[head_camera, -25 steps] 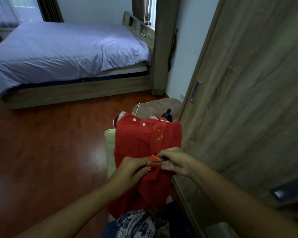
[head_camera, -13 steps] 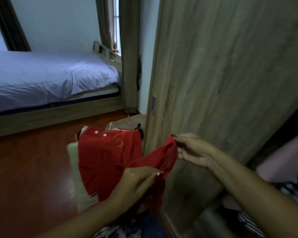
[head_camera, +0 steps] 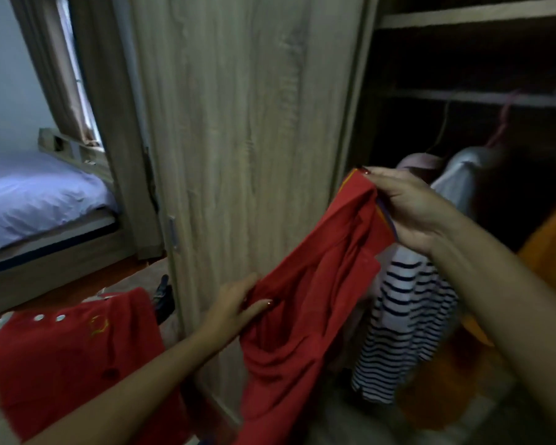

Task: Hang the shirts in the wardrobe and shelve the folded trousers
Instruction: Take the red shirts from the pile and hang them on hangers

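Shirt-hanging step: your left hand [head_camera: 235, 308] and right hand [head_camera: 411, 210], grips clamped on the red shirt [head_camera: 308, 303]; next, probably lift it toward the rail [head_camera: 482, 98].

Far left there's a bed [head_camera: 39, 200] with a pale purple sheet [head_camera: 29, 187] on it, and the wooden frame sits right on the reddish wood floor [head_camera: 87, 284]. Near left, a red shirt [head_camera: 71, 358] is draped over something pale. Only an edge shows, so no idea what it is. On the right the wardrobe [head_camera: 254, 155] is open. There's a shelf [head_camera: 475, 14] up top, too dark to see onto. Under it is a rail [head_camera: 482, 98] with a striped top [head_camera: 405, 322], a grey one [head_camera: 463, 175], a pink one [head_camera: 418, 160] and something orange [head_camera: 546, 239] hanging off it.
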Demonstrator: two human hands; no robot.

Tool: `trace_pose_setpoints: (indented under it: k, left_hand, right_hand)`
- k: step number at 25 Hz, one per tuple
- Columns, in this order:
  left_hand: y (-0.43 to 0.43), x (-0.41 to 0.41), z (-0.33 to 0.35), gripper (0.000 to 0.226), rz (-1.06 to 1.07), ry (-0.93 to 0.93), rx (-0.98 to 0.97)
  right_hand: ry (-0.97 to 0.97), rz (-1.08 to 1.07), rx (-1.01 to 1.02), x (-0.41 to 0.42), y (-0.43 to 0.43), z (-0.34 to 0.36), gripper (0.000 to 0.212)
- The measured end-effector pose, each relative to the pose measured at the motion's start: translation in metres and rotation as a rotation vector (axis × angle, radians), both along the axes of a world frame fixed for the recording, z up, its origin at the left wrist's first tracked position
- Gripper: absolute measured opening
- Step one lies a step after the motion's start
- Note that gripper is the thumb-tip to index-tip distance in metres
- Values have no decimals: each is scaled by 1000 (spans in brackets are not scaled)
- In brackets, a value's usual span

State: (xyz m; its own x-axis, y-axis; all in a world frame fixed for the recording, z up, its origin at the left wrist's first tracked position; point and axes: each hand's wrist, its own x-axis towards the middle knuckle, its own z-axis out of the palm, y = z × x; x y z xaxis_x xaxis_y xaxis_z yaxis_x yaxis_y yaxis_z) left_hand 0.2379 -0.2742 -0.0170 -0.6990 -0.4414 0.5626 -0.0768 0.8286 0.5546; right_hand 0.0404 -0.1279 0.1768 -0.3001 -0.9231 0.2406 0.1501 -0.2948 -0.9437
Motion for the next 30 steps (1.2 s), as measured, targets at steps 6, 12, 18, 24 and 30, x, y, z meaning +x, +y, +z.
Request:
trace_pose_setpoints:
  k: [6,12,18,24,30]
  left_hand:
    - [11,-55,89,22,-124,165,-130]
    - [49,-117,191,48,-252,92,-420]
    - [102,-162,210,57,-208,96,-522]
    - [126,-163,209,60,-69,-142,-665]
    - [129,-162,211,58,-23,-269,-658]
  right_hand:
    - [133,-564,41,-95,83,-15,16]
    - [-37,-728,171,-138,162,-54,22]
    - [364,-782,228,-142,191,-79,10]
    - [1057,-1381,48,-171,210,-16,22]
    - [944,-1502,668,-242,181,9,61]
